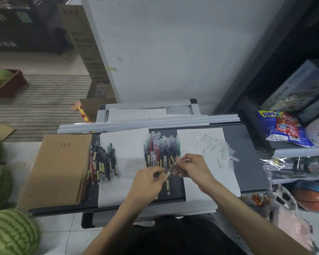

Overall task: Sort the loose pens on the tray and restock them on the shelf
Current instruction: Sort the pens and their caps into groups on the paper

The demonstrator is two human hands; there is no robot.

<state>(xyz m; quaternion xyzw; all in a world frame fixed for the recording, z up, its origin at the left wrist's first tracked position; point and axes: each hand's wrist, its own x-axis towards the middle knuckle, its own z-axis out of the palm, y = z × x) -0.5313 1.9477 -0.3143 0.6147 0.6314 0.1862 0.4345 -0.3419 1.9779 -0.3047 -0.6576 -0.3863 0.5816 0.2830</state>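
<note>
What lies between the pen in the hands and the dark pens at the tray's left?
Nothing visible: only a white paper sheet separates the thin clear pen from the row of dark pens.

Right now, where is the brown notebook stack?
Head view: the brown notebook stack lies far left on the tray, beside the dark pen pile.

The left hand (151, 178), right hand (193, 166) and both forearms (226, 205) are bare, over black clothing (182, 238).

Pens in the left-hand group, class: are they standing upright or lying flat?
Lying flat: the dark pens rest side by side on the tray, none upright.
</note>
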